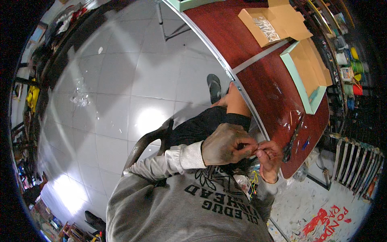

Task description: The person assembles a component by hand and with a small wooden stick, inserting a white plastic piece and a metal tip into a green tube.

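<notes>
Close in front of my body, beside the near edge of the dark red table (258,60), both hands come together fingertip to fingertip. My left hand (227,146) is curled, its thumb and forefinger pinched. My right hand (269,158) pinches at the same spot, its fingers bent toward the left ones. Whatever sits between the fingertips is too small to name. On the tabletop just right of the hands lie scissors (287,152) with black handles. A small blue tool (306,142) rests a little farther right.
An open cardboard box (264,39) of small pale pieces stands toward the table's far side. Nearer is a shallow open box (305,90) with mint-green sides. White scraps (285,124) dot the tabletop. A slipper (214,88) lies on the tiles; a slatted rack (356,165) stands right.
</notes>
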`<state>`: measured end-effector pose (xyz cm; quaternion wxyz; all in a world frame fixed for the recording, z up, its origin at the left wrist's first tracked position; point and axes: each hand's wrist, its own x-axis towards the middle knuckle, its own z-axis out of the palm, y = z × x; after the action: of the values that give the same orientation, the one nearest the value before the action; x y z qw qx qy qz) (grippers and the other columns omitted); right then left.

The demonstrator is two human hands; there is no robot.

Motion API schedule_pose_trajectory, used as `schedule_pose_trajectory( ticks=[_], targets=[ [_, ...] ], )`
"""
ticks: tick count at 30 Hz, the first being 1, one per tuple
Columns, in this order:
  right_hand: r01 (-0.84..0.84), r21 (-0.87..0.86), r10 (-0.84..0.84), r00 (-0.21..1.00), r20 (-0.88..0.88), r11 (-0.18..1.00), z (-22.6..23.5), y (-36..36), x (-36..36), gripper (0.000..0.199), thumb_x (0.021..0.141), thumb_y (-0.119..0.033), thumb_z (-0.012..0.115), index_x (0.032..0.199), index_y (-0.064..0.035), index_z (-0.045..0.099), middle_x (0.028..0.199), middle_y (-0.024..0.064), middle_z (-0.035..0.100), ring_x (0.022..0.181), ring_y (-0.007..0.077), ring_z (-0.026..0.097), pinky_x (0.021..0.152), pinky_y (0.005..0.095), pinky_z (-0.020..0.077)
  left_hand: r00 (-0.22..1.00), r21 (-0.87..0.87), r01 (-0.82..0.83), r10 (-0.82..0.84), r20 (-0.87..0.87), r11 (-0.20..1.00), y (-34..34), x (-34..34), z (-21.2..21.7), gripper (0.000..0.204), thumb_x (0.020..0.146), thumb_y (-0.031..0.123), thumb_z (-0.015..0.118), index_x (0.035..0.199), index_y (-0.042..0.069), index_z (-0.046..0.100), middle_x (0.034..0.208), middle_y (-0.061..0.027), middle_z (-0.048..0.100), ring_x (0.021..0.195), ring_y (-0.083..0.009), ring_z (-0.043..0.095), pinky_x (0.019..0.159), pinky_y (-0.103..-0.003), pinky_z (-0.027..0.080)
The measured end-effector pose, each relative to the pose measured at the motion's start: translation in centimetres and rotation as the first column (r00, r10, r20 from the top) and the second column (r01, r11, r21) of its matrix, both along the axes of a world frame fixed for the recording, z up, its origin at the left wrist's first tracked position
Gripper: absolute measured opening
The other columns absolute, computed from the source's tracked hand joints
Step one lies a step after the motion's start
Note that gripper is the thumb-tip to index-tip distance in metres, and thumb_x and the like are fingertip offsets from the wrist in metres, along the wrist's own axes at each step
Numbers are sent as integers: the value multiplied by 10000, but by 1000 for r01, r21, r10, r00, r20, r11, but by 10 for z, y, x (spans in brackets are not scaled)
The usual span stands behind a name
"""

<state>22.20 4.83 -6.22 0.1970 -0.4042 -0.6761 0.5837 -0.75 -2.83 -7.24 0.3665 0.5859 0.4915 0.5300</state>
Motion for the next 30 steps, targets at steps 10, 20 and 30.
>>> schedule_pose_trajectory(
  ticks=[10, 20, 30],
  targets=[
    [38, -10, -39, 985, -171, 999, 8, -9, -20, 203, 831, -106, 677, 889, -33, 497, 820, 123, 618, 711, 216, 624, 631, 327, 489, 1000, 207, -9, 9, 1, 978, -5, 7, -1, 159, 898, 223, 572, 883, 87, 652, 829, -132, 641, 768, -354, 618, 646, -450, 490],
    [-54, -349, -70, 940, -333, 935, 14, 3, -73, 318, 762, -22, 782, 958, -31, 532, 839, 99, 629, 743, 183, 650, 678, 312, 560, 986, 102, -96, 81, 147, 990, -5, -21, 1, 128, 853, 88, 673, 959, 24, 704, 773, -117, 694, 688, -257, 668, 635, -339, 512],
    [205, 198, -131, 933, -335, 959, 40, -22, -110, 243, 838, 31, 701, 1049, 4, 583, 1023, 123, 648, 963, 178, 657, 852, 274, 535, 811, -210, -369, 425, 403, 905, -10, -11, 16, 147, 885, 90, 701, 1007, 13, 730, 736, -31, 644, 641, -56, 532, 577, -205, 420]
  ],
)
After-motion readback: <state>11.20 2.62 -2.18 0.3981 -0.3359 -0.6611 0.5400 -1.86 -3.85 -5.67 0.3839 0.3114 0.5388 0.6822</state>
